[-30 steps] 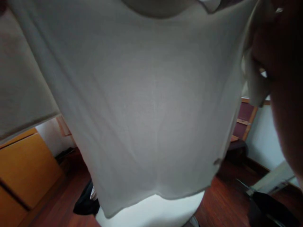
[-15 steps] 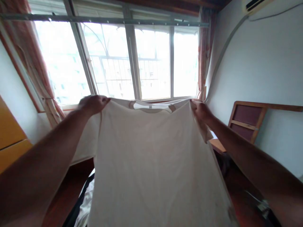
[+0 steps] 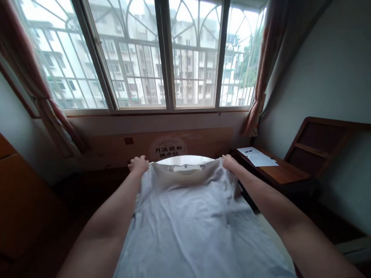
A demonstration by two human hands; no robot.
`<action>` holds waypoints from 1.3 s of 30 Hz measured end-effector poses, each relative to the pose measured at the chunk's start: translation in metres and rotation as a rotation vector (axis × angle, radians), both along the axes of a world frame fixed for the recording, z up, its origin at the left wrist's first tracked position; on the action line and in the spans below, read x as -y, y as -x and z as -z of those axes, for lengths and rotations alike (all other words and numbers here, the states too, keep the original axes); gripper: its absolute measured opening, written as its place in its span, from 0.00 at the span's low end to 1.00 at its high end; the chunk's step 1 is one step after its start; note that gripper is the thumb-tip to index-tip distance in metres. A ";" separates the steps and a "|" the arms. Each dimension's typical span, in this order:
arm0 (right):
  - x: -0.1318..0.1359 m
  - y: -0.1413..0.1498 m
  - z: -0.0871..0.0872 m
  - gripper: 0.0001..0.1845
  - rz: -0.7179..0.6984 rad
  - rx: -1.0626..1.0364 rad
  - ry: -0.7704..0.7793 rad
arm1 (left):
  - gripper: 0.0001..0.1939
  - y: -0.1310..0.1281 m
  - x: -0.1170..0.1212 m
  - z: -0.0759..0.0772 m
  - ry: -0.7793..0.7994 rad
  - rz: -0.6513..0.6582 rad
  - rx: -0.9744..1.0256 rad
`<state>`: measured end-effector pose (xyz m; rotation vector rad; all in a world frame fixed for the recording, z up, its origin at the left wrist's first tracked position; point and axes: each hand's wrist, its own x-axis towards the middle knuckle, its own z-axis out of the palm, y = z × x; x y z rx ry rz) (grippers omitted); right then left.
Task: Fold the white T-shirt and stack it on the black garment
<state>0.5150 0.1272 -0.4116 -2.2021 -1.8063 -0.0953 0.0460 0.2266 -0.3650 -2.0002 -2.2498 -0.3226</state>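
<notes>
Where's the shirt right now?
The pale shirt is at the head view's lower middle, its far end held between the left hand and right hand, a white curved surface just beyond it.

Barred windows (image 3: 142, 58) letting in daylight, tied-back reddish curtains (image 3: 48, 104), dim pale wall (image 3: 327, 77), wooden chair (image 3: 310, 144) at right.
</notes>
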 end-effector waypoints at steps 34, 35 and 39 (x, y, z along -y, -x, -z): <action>-0.029 0.049 0.053 0.18 -0.168 0.053 0.012 | 0.22 -0.058 0.002 0.099 -0.001 0.508 -0.041; -0.029 0.051 0.052 0.18 -0.184 0.056 -0.010 | 0.23 -0.061 0.003 0.099 -0.029 0.517 -0.044; -0.042 0.073 0.046 0.20 -0.350 0.075 -0.057 | 0.26 -0.083 0.004 0.100 -0.090 0.617 -0.071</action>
